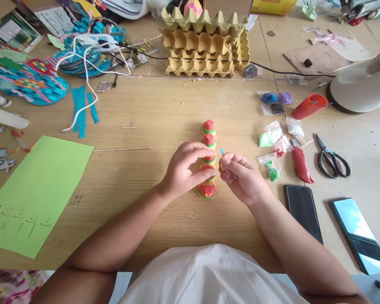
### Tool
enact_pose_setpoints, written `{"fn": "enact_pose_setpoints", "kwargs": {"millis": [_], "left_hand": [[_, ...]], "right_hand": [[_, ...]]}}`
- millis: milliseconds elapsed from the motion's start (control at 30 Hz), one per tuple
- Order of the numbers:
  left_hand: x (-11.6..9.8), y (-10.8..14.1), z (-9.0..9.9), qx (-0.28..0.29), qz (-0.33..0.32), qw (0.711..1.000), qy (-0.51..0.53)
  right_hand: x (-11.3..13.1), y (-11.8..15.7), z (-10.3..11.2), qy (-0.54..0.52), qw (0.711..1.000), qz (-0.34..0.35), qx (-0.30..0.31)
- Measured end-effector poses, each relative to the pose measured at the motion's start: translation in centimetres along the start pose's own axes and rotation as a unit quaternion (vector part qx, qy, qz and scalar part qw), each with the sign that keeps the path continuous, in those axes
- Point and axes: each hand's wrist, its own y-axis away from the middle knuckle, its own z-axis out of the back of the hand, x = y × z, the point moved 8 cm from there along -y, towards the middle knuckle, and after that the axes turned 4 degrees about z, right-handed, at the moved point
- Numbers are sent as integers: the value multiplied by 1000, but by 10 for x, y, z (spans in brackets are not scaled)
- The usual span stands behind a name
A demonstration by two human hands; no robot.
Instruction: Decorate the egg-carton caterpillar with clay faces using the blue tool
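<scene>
A caterpillar made of egg-carton cups (207, 191) lies in a line up the table, its bumps covered in red clay with green and yellow bands. The nearest bump has a small yellow face. My left hand (186, 166) curves around a middle bump, thumb on the near side and fingertips on the far side. Just right of the caterpillar, my right hand (242, 175) is closed in a pinch on a thin blue tool (221, 150), whose flat tip sticks out above the fingers. A tiny yellow bit shows at those fingertips.
Clay bags (270, 134), a red-handled knife (301, 162), scissors (332, 158) and two phones (304, 211) lie to the right. Egg cartons (199, 65) are stacked at the back. Green paper (44, 185) and a thin stick (123, 148) lie left. A red cup (307, 107) tilts beside the white appliance (357, 88).
</scene>
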Motion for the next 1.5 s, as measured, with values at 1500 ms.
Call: {"fn": "enact_pose_setpoints", "kwargs": {"millis": [1500], "left_hand": [[83, 25, 2, 119, 331, 933, -76]], "right_hand": [[3, -15, 29, -41, 985, 158, -59]]}}
